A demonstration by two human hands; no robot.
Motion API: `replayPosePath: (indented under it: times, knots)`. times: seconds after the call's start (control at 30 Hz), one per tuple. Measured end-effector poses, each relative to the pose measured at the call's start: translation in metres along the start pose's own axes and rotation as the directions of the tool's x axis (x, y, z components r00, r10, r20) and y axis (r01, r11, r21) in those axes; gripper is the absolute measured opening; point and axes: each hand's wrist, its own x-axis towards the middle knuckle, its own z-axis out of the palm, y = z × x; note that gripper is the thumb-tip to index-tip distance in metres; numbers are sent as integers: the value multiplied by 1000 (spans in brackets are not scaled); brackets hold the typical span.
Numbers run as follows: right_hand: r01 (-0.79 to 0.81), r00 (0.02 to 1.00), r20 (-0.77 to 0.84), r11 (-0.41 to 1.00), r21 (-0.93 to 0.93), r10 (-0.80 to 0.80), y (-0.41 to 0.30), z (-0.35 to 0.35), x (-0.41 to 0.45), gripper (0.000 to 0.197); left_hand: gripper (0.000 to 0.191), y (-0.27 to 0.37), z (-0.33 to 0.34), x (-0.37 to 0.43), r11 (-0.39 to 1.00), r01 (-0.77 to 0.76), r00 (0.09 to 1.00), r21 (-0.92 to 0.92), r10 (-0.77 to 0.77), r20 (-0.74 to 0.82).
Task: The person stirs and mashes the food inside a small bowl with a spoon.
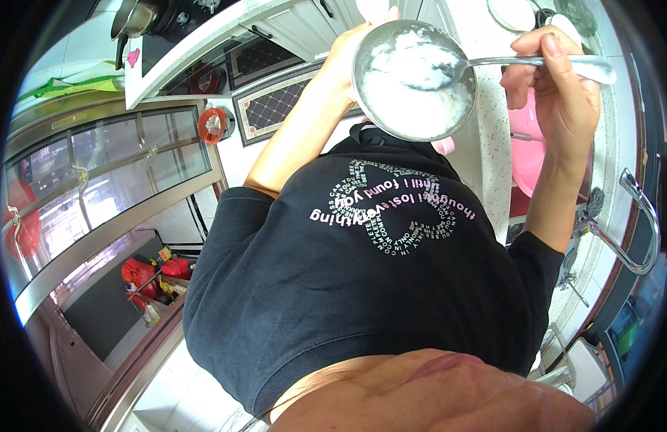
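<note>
My left hand grips a round metal bowl from its left side, and the bowl hides part of the fingers. Inside it lies a white, lumpy, moist-looking mass; I cannot tell what it is. A metal spoon reaches over the bowl from the right. Its head rests at or in the white mass. Between the thumb and fingers of my right hand, the spoon's handle is held, its end sticking out to the right. The bowl is tilted towards me, in front of my black T-shirt.
To the right, a pink basin sits at the sink beside a curved faucet. White dishes stand on the speckled countertop. At left are a pot, a floor mat, a red-lined bin and a glass door.
</note>
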Motion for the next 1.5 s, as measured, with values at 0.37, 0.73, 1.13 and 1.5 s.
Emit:
replayPosePath:
  times: [0.37, 0.73, 1.13, 1.5]
  knots:
    - [-11, 1000, 12, 989, -150, 13, 5, 3, -6, 24, 33, 19, 17, -24, 1000, 27, 999, 2, -27, 42]
    - [27, 991, 131, 978, -207, 1, -3, 4, -11, 17, 28, 2, -7, -5, 993, 56, 998, -101, -58, -14]
    - [192, 981, 80, 960, -201, -179, 12, -7, -12, 17, 29, 2, 3, -10, 997, 50, 997, -62, -53, -47]
    - [43, 999, -16, 987, -157, -47, 19, -6, -9, 24, 25, -2, -15, 7, 999, -43, 999, -17, 43, -10]
